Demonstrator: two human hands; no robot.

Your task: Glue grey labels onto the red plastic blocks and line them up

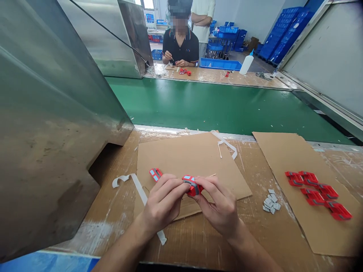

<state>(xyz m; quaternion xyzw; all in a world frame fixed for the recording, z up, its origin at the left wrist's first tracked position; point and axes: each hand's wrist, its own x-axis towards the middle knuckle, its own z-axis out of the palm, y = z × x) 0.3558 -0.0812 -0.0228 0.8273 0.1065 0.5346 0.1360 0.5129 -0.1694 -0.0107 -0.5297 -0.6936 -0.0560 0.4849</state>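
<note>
Both my hands hold one small red toy-like part (194,187) with a grey trim and pale blue panels, above a cardboard sheet (181,151). My left hand (166,200) pinches its left end, and my right hand (218,202) grips its right end. Just beyond my left fingers lies a second red part (155,174) with pale panels. A cotton swab (220,151) rests at the sheet's upper right. Several small grey squares (271,202) are heaped right of my right hand. Several red parts (313,196) lie on another cardboard sheet (283,155) further right.
A large metal housing (56,132) fills the left side. White strips (138,189) curl beside the near sheet. Beyond it runs a green belt (198,105). Across it, a seated person (181,45) handles small parts near a blue tray (220,64) and white bottle (246,63); another person stands behind.
</note>
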